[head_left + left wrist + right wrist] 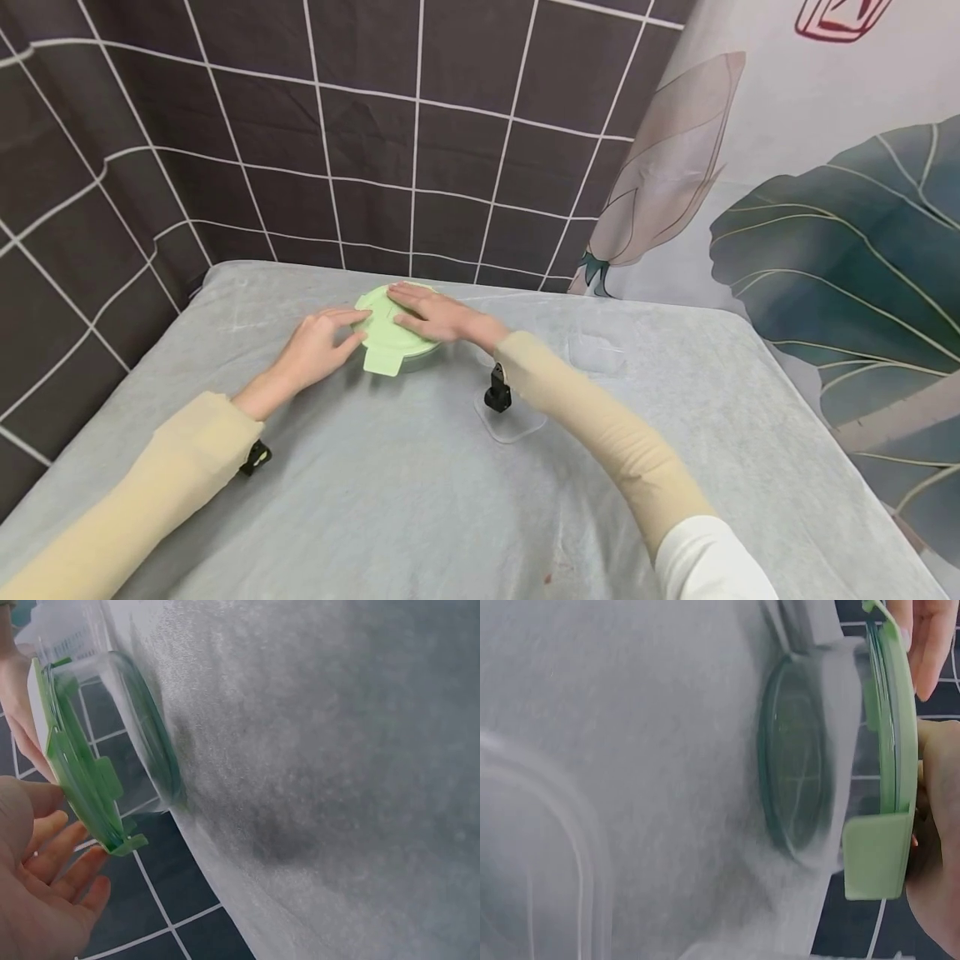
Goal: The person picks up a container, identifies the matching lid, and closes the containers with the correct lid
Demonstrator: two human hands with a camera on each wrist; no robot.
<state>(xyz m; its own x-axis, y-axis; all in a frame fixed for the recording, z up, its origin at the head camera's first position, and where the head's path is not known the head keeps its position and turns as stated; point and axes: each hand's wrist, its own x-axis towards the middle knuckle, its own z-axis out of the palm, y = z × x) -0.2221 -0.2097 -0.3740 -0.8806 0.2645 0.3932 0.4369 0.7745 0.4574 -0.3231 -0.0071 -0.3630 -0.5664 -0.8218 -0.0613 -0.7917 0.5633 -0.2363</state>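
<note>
A round glass food container (161, 750) stands on the cloth with a light green snap-on lid (381, 329) over it. Side tabs (875, 856) stick out from the lid's rim; the one toward the near side is not folded down against the glass. My right hand (438, 318) lies flat on top of the lid, fingers extended across its far right part. At the lid's left edge my left hand (313, 346) touches the rim with its fingertips, thumb apart from the fingers. In the left wrist view its other fingers are loosely bent beside the rim.
Below my right forearm lies a clear plastic piece with rounded corners (510, 429). Another clear container (596, 352) is farther right on the grey cloth (375, 500). A dark curtain with white grid lines (367, 142) hangs behind the table.
</note>
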